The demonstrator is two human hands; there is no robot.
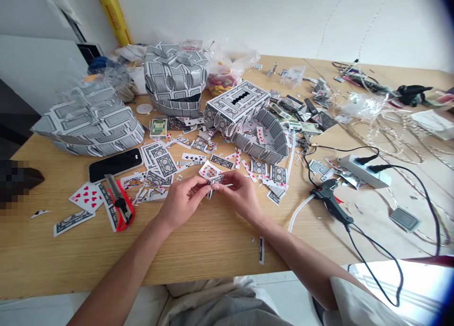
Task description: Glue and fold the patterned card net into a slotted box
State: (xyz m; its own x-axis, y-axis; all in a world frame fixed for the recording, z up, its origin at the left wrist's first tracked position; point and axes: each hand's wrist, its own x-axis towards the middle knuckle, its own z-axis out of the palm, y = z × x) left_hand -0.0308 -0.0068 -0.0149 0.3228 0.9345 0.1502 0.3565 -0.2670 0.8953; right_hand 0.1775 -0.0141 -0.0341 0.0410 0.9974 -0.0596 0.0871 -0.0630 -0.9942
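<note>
Both hands meet over the middle of the wooden table. My left hand [184,196] pinches the left side of a small folded card piece [215,179], and my right hand [238,192] pinches its right side. The piece has a dark patterned back; its exact shape is partly covered by my fingers. Just behind it lies a red-and-white playing card [208,168]. Cut card strips [193,157] are scattered beyond my hands. A heart card [86,197] and a red box cutter [124,211] lie left of my left forearm.
A black phone [115,165] lies left. Behind stand woven card shapes [177,75], a card-covered box [238,101] and an open card tray [282,144]. Rightward are a glue gun [333,202] with its cable, a power strip [367,172] and coiled cord [400,144]. The table edge [198,279] is near me.
</note>
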